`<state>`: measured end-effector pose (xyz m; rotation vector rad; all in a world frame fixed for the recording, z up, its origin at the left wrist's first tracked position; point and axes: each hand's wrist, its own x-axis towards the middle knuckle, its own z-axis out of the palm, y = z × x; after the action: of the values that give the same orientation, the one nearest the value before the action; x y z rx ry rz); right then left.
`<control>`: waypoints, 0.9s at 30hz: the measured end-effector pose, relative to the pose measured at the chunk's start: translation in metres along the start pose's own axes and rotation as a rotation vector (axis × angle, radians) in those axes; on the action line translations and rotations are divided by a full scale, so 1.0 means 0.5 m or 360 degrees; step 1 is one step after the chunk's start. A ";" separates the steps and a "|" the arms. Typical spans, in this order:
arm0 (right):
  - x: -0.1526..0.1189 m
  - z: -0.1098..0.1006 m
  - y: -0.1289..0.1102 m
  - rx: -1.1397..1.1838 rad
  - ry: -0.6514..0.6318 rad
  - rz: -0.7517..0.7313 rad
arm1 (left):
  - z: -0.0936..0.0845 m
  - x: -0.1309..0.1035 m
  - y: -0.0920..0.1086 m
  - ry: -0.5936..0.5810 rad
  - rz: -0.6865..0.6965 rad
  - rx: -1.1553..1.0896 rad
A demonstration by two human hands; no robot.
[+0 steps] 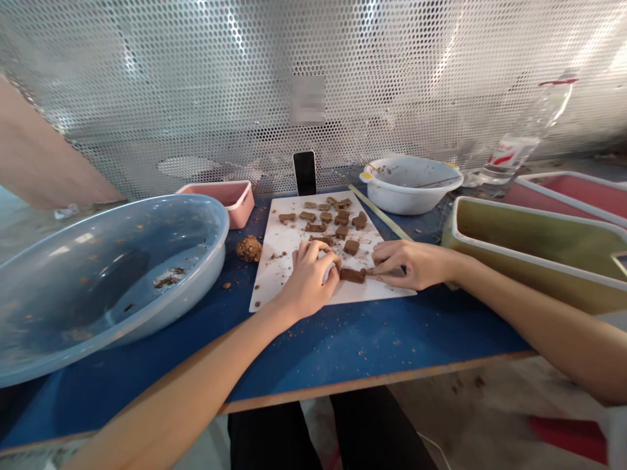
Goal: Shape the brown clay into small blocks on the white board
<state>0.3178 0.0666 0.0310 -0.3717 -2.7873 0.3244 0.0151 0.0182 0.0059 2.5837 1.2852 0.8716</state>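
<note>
A small reddish-brown block, clay-like in look (353, 275), lies near the front edge of a white board (304, 297). My left hand (313, 274) curls round its left end, thumb and fingers closed in against it. At the right end, my right hand (411, 264) touches the block with its fingertips, the other fingers folded under. Behind my hands, several shaped brown pieces (351, 247) sit on the board among crumbs. A rough brown lump (249, 249) rests just left of the board.
A large blue basin (215, 228) stands left, with a pink tub (241, 203) behind. A phone (305, 173) leans at the mesh wall. A pale stick (379, 212), white basin (406, 199), bottle (512, 153) and green bin (519, 261) are right. The table's edge (382, 380) runs in front.
</note>
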 end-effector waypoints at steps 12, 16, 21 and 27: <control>0.004 -0.005 -0.021 0.0098 0.0007 -0.0006 | -0.004 -0.001 -0.001 -0.0079 0.0052 -0.0034; 0.001 -0.011 -0.014 -0.0018 0.0140 0.0008 | -0.004 -0.003 -0.001 -0.0126 0.0164 -0.0050; 0.004 -0.005 -0.012 -0.0108 0.0128 -0.0062 | -0.010 -0.004 0.004 -0.0194 0.0304 -0.0079; 0.008 0.004 -0.022 -0.0125 0.0095 -0.0081 | -0.013 -0.004 0.005 -0.0276 0.0343 -0.0044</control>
<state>0.3112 0.0573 0.0333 -0.3229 -2.7517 0.1894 0.0124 0.0143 0.0116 2.7416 0.9574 0.6712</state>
